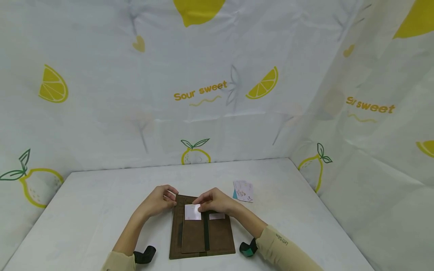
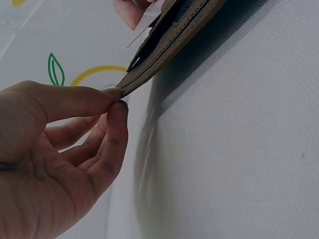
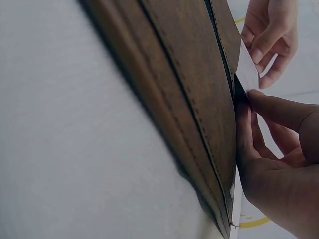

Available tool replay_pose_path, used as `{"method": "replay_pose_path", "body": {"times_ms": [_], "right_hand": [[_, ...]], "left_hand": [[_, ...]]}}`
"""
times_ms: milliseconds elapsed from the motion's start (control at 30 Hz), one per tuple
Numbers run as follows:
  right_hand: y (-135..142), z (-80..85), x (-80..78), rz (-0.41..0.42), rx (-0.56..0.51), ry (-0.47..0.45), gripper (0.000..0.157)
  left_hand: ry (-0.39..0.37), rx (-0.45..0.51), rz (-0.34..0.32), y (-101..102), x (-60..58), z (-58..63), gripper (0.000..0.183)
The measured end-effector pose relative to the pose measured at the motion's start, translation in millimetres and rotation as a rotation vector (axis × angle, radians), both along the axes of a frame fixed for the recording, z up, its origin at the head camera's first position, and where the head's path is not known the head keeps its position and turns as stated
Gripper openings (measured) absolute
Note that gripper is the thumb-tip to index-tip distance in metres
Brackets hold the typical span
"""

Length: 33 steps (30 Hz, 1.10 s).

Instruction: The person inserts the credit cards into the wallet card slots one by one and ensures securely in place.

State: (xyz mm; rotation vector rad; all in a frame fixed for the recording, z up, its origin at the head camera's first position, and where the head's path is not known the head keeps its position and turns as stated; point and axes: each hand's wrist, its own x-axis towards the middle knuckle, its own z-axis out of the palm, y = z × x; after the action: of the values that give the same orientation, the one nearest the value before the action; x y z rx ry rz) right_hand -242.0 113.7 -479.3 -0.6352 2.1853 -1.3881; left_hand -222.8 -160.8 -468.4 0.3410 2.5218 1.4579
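A brown leather card wallet (image 1: 194,239) lies open on the table, with a dark strap (image 1: 206,231) down its middle. My left hand (image 1: 157,201) pinches the wallet's upper left corner between thumb and fingertip; in the left wrist view that corner (image 2: 130,82) is lifted off the table. With thumb and fingers, my right hand (image 1: 217,203) grips a white card (image 1: 192,212) at its upper right corner. The card's lower edge meets the wallet's left pocket. In the right wrist view, the card (image 3: 247,67) stands up from the pocket edge. Another card (image 1: 217,216) shows in the right pocket.
A small fanned pile of pale printed cards (image 1: 245,191), with a blue one under it, lies to the wallet's upper right. Around everything is the white table (image 1: 288,214), backed by a lemon-print curtain (image 1: 152,131). Black wrist devices (image 1: 145,255) sit by both sleeves.
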Motion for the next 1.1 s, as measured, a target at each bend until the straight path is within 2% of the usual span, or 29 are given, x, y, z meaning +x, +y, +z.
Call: {"method": "replay_pose_path", "body": {"times_ms": [267, 733, 1100], "right_hand": [[-0.8, 0.5, 1.8, 0.014, -0.002, -0.003, 0.022], [-1.2, -0.2, 3.0, 0.092, 0.013, 0.036, 0.016], [2.9, -2.4, 2.8, 0.088, -0.004, -0.019, 0.018]], "left_hand": [[0.002, 0.003, 0.0, 0.2, 0.4, 0.1, 0.03], [0.003, 0.002, -0.004, -0.1, 1.2, 2.4, 0.03], [0.005, 0.017, -0.017, -1.3, -0.2, 0.5, 0.031]]}}
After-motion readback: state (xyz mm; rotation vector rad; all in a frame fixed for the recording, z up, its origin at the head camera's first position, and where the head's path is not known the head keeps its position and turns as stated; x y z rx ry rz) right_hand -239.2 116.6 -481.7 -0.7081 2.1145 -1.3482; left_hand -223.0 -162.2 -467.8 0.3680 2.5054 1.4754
